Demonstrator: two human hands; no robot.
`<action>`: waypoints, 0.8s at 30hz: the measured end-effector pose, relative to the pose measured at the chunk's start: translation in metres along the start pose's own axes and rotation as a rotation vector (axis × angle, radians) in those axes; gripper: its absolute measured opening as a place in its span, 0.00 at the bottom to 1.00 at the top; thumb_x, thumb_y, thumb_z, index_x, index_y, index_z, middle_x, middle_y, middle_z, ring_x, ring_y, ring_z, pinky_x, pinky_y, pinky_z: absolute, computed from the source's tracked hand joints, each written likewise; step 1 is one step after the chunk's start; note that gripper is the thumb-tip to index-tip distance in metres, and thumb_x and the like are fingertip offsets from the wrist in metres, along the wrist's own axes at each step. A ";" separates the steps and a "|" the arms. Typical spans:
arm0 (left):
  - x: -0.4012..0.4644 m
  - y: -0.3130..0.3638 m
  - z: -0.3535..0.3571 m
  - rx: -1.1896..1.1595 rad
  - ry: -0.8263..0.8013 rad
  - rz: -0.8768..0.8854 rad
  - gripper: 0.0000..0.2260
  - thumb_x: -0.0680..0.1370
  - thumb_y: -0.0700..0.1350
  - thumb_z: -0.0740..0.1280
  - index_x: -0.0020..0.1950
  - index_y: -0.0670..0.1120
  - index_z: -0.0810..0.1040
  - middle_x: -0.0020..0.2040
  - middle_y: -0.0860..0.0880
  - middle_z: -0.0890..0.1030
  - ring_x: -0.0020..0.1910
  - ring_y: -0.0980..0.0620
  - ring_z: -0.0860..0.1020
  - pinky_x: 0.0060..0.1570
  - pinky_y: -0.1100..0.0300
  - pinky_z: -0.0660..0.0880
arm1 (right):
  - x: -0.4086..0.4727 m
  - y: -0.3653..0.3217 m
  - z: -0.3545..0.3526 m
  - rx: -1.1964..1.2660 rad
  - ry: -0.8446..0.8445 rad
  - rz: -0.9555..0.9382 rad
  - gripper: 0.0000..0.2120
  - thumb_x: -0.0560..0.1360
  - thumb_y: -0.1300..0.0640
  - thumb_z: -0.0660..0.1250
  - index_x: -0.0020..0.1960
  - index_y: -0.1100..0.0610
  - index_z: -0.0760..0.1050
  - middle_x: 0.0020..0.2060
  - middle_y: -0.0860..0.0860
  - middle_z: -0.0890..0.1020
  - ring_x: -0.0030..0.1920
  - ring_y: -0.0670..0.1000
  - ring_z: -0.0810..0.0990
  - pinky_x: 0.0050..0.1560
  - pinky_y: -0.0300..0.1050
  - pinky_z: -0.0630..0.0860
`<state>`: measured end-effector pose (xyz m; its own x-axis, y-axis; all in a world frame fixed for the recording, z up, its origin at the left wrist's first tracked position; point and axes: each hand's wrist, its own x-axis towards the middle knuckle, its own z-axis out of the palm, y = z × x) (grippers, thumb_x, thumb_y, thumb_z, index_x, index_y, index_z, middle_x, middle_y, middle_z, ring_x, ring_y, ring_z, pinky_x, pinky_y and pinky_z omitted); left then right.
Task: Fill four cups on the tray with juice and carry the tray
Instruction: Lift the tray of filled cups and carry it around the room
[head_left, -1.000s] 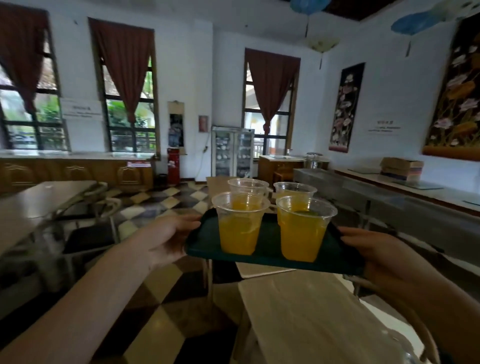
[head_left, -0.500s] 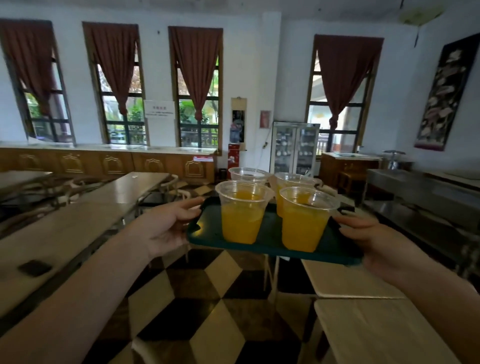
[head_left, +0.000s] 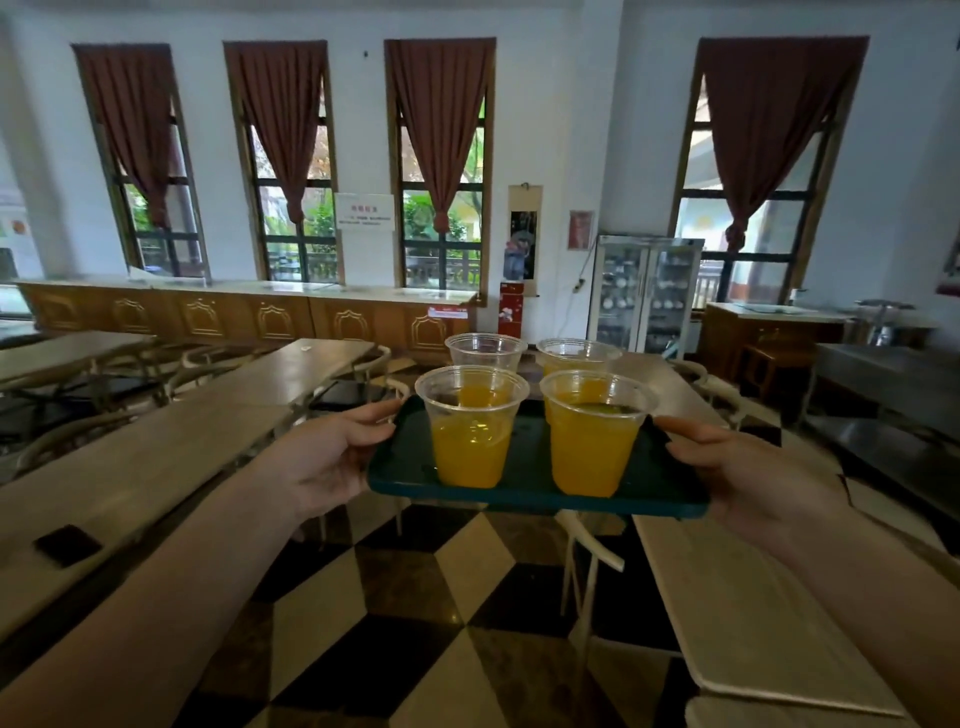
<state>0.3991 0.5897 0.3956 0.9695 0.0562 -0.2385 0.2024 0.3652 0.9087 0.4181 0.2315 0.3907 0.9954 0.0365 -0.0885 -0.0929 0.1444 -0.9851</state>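
Above the checkered floor (head_left: 467, 597), the left hand (head_left: 332, 462) and right hand (head_left: 748, 478) each grip the green tray (head_left: 524, 467) edges, four orange-juice cups (head_left: 472, 426) upon it.

I count four clear plastic cups, all holding orange juice: near left cup (head_left: 471, 426), near right cup (head_left: 595, 434), far left cup (head_left: 485, 352), far right cup (head_left: 578, 356). They share one dark green tray (head_left: 524, 493). I see two hands, left hand (head_left: 324, 460) and right hand (head_left: 748, 475). Behind them I count four curtained windows (head_left: 441, 171) and one glass-door fridge (head_left: 644, 293).
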 end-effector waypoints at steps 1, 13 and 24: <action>0.015 0.003 0.005 -0.001 0.009 0.002 0.18 0.81 0.32 0.60 0.67 0.45 0.79 0.61 0.41 0.82 0.59 0.40 0.81 0.38 0.49 0.85 | 0.020 -0.003 -0.004 0.002 -0.007 0.006 0.17 0.80 0.69 0.60 0.65 0.57 0.77 0.56 0.56 0.84 0.55 0.55 0.82 0.47 0.48 0.78; 0.203 0.032 0.029 0.008 0.068 0.029 0.17 0.81 0.32 0.59 0.63 0.46 0.81 0.48 0.43 0.87 0.51 0.40 0.83 0.43 0.47 0.84 | 0.249 -0.016 -0.019 -0.055 -0.052 -0.005 0.16 0.79 0.66 0.62 0.63 0.54 0.80 0.58 0.57 0.84 0.60 0.58 0.82 0.54 0.51 0.79; 0.447 0.104 -0.010 0.004 -0.013 0.002 0.18 0.80 0.33 0.61 0.65 0.46 0.81 0.64 0.42 0.80 0.60 0.40 0.81 0.44 0.50 0.84 | 0.456 -0.027 0.045 -0.026 0.016 0.032 0.17 0.79 0.68 0.62 0.64 0.57 0.79 0.60 0.57 0.82 0.58 0.57 0.80 0.45 0.50 0.78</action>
<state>0.8523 0.6622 0.3797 0.9716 0.0450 -0.2324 0.2010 0.3612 0.9105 0.8735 0.2888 0.3833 0.9922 0.0250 -0.1220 -0.1241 0.1177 -0.9853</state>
